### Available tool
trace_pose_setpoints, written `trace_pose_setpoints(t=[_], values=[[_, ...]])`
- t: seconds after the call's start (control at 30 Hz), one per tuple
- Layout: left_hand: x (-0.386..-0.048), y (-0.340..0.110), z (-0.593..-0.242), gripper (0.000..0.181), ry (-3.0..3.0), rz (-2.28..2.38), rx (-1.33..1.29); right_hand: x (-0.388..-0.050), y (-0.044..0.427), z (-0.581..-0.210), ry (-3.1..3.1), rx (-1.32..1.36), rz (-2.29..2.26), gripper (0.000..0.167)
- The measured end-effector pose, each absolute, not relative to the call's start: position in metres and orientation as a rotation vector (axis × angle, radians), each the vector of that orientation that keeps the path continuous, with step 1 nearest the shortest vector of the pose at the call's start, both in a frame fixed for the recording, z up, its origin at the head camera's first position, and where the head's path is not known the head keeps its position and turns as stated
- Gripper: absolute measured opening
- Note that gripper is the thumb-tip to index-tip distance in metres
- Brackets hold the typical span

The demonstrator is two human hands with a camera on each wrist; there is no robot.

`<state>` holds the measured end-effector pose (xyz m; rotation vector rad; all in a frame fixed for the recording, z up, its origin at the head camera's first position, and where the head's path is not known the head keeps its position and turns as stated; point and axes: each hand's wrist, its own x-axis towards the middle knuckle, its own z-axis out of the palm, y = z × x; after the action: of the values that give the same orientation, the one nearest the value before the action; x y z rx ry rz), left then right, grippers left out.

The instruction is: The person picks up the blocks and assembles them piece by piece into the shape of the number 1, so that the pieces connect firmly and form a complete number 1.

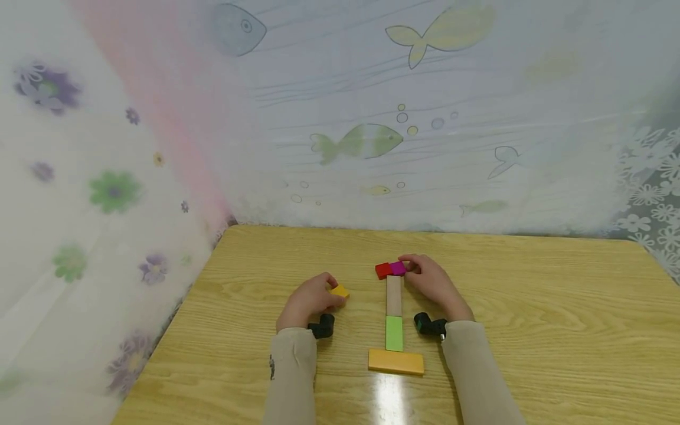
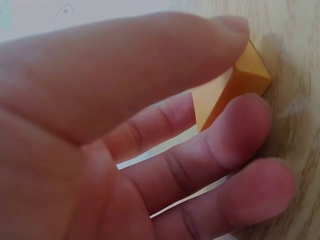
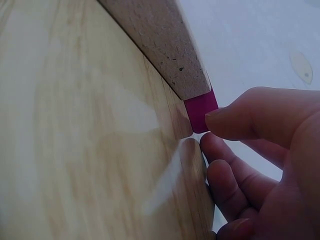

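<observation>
Between the thumb and fingers of my left hand point(image 1: 309, 301) is a small yellow-orange block point(image 1: 340, 291), pinched close to the tabletop; the left wrist view shows its angled faces. My right hand point(image 1: 432, 284) holds a small purple block point(image 1: 397, 268) by its right side, the thumb lying on it in the right wrist view. Touching the purple block on the left is a red block point(image 1: 383, 271). Below this pair runs a plain wooden block point(image 1: 394, 296), then a light green block point(image 1: 394, 333), end to end. An orange block point(image 1: 395, 362) lies crosswise at the near end.
All the blocks lie on a wood-grain table point(image 1: 558, 307). Behind it hangs a pale fish-patterned sheet point(image 1: 340, 88), and a flower-patterned one point(image 1: 106, 236) is at the left. Black wrist cameras point(image 1: 429, 324) sit by both cuffs.
</observation>
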<state>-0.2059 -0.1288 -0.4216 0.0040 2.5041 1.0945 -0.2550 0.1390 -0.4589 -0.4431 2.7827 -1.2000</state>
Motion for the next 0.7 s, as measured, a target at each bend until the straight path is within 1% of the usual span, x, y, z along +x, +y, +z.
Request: trace_pose_setpoints(t=[0.43, 0.7], values=[[-0.2082, -0.1247, -0.4198, 0.036, 2.551, 1.041, 0.034, -0.2548, 0.1387, -0.4572, 2.776, -0.429, -1.207, 0.038], [-0.2099, -0.1231, -0.4209, 0.037, 2.563, 1.008, 0.051, -0.2536, 0.1390, -0.4556, 2.768, -0.432, -1.214, 0.037]])
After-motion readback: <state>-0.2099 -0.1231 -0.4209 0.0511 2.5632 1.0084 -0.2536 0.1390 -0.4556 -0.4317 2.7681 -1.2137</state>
